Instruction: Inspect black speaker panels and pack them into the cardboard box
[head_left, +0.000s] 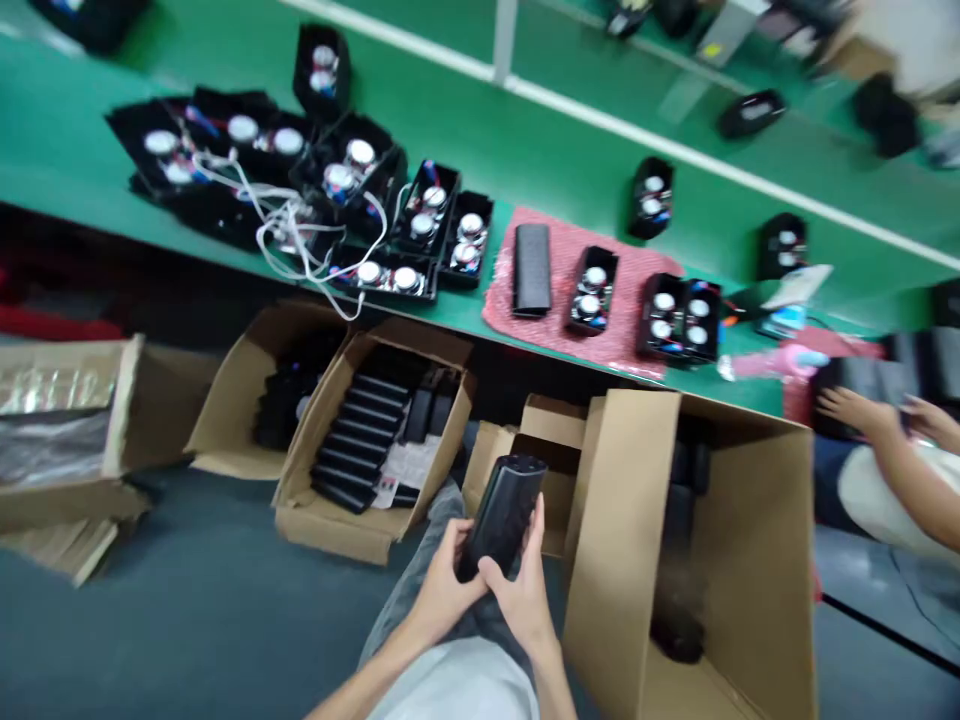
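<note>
Both my hands grip a black oblong speaker shell (504,510) in front of my lap. My left hand (442,585) wraps its lower left side. My right hand (525,590) closes on its lower right edge, thumb across the front. Just beyond the shell stands a small open cardboard box (551,430). Another black shell (531,268) lies on a red foam mat (622,345) on the green bench (465,120), beside open speaker halves (592,290) with silver drivers.
A cardboard box of stacked black shells (360,440) sits left of my knees, another carton (232,400) beyond it. A tall carton (720,540) stands at my right. Several wired speaker halves (330,190) crowd the bench. Another person's hands (885,420) work at the right edge.
</note>
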